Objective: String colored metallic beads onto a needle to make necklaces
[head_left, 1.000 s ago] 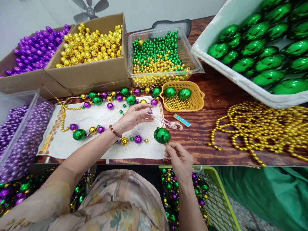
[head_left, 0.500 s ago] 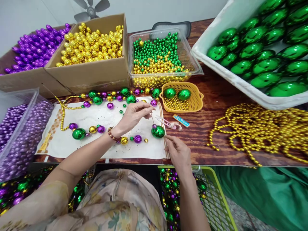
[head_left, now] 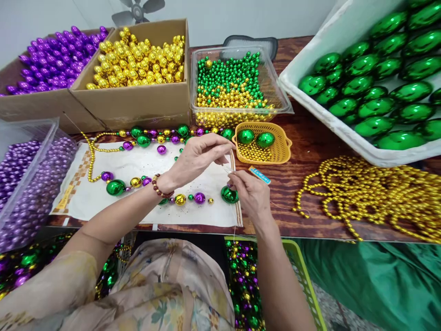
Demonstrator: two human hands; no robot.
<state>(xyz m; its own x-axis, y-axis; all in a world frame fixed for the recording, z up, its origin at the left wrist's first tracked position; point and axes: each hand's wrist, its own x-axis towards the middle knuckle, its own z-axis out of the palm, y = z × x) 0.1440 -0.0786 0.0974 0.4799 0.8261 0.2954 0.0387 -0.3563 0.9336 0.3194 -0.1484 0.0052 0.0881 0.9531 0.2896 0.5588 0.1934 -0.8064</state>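
Note:
My left hand (head_left: pixel 208 156), with a beaded bracelet at its wrist, is closed in a pinch over the right end of the white cloth (head_left: pixel 138 214). The thin string at its fingertips is barely visible. My right hand (head_left: pixel 253 193) is closed just below and right of it, on small thread snips (head_left: pixel 227 169); only their pale tips show past the fingers. A large green bead (head_left: pixel 229 194) lies beside the right hand, partly covered. Left of it are a purple bead (head_left: pixel 199 198) and a gold bead (head_left: pixel 179 199) in a strung row partly hidden by my left wrist.
Boxes of purple beads (head_left: pixel 62 59) and gold beads (head_left: pixel 138 59) stand behind, beside a clear tub (head_left: pixel 289 109). A yellow basket (head_left: pixel 284 156) sits in front of the tub. A white foam box (head_left: pixel 310 117) and gold bead strands (head_left: pixel 372 193) occupy the right.
My right hand has moved up from beside the green bead to where the snips lay, covering most of them. My left hand has shifted slightly right, nearer to it.

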